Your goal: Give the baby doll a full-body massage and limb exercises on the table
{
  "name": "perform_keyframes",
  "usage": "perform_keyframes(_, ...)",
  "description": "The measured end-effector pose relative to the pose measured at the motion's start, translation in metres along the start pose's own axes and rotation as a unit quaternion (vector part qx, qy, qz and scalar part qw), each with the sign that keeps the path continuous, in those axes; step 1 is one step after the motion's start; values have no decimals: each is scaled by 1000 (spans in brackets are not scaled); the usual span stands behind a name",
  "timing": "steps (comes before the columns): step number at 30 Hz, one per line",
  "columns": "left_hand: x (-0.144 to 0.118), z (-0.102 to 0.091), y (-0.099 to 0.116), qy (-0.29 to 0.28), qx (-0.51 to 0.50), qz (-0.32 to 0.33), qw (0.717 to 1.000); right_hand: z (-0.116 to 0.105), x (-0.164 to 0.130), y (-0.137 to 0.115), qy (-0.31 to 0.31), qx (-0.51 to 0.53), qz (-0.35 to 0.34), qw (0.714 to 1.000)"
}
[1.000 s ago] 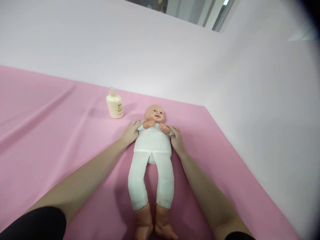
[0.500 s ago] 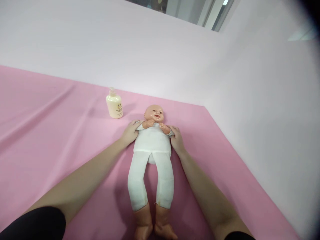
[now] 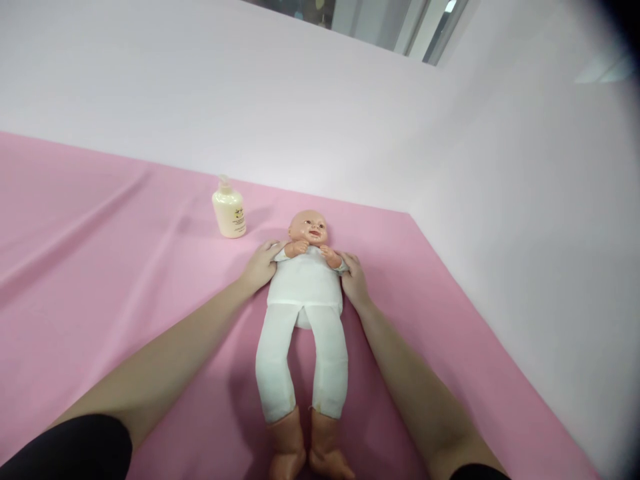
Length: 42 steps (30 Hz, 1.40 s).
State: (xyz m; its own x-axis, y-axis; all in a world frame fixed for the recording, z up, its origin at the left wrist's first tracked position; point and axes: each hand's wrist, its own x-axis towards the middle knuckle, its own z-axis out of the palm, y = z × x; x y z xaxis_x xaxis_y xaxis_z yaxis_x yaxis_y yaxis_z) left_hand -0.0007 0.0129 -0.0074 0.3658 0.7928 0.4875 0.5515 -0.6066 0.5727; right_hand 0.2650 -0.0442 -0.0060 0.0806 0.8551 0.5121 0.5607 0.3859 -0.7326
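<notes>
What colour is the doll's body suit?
White, covering the doll from shoulders to ankles; seen in the head view.

Open pink sheet [image 3: 100,267] lies left of the baby doll [image 3: 305,293], unobstructed except for one pump bottle [image 3: 229,208] standing far-left, near the doll's head. On the right, a narrower strip of sheet runs between the doll and the white wall [image 3: 525,233]. The wall closes the far side just behind the bottle.
</notes>
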Motion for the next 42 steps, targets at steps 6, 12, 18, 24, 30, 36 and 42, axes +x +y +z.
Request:
perform_keyframes(6, 0, -1, 2, -5, 5, -14, 1000, 0, 1, 2, 4, 0, 15, 1000)
perform_keyframes(12, 0, -1, 2, 2, 13, -2, 1000, 0, 1, 1, -3, 9, 10, 1000)
perform_keyframes(18, 0, -1, 3, -1, 14, -12, 1000, 0, 0, -2, -3, 11, 4, 1000)
perform_keyframes(24, 1, -3, 6, -11, 34, -8, 999, -1, 1, -3, -9, 8, -5, 1000)
perform_keyframes(30, 0, -3, 5, -13, 48, -6, 999, 0, 1, -4, -7, 5, -13, 1000)
perform_keyframes(36, 0, -2, 4, -11, 51, -5, 999, 0, 1, -5, -6, 4, -14, 1000)
perform_keyframes(42, 0, -2, 4, -7, 44, -2, 999, 1, 1, -2, -3, 4, -12, 1000)
